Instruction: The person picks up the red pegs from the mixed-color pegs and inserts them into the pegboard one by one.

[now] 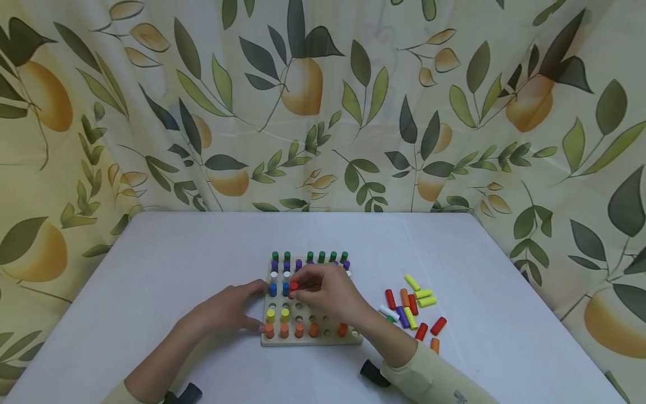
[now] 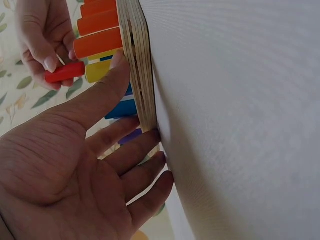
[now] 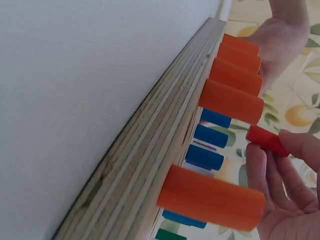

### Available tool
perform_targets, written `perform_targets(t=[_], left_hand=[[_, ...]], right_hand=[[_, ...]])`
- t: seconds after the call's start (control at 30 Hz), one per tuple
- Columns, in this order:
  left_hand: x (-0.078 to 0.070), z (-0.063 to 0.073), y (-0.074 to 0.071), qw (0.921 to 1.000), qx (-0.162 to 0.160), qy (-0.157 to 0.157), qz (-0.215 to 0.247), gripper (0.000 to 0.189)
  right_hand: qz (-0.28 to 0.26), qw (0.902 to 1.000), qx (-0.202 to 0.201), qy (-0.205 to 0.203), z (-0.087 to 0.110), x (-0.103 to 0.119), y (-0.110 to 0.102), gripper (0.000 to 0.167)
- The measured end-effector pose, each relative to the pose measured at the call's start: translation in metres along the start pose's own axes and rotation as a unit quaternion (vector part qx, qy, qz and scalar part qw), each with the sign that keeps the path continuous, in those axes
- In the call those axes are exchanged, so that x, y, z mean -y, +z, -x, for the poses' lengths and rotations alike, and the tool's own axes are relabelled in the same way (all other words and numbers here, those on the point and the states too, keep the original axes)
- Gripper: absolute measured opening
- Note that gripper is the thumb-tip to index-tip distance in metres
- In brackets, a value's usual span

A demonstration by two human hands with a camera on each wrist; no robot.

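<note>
A wooden pegboard lies on the table with rows of coloured pegs standing in its holes. Between thumb and fingertips, my right hand pinches a red peg above the board's left half. In the right wrist view this red peg is held clear of the board, beside orange pegs. My left hand rests at the board's left side, its thumb and fingers touching the edge, as the left wrist view also shows. Two yellow pegs stand behind the orange row. My right hand hides part of the board.
Loose pegs in several colours, such as a red peg and a yellow peg, lie scattered right of the board. The white table ends at a patterned curtain. A black strap piece is near the right wrist.
</note>
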State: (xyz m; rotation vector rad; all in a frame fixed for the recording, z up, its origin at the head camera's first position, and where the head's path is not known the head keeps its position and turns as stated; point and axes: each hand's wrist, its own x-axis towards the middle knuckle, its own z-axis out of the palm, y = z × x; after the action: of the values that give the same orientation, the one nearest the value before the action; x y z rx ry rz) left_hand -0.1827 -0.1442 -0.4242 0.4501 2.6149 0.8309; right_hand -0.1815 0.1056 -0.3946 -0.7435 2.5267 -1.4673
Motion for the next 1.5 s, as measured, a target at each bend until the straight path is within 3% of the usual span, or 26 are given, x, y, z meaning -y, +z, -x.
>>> perform_targets(t=[1.5], left_hand=[[0.002,-0.002,0.002,1.0000,0.000,-0.004,0.005,0.076]], right_hand=[[0.032,0.9991,0.025,0.012,-0.018,-0.003,0.018,0.011]])
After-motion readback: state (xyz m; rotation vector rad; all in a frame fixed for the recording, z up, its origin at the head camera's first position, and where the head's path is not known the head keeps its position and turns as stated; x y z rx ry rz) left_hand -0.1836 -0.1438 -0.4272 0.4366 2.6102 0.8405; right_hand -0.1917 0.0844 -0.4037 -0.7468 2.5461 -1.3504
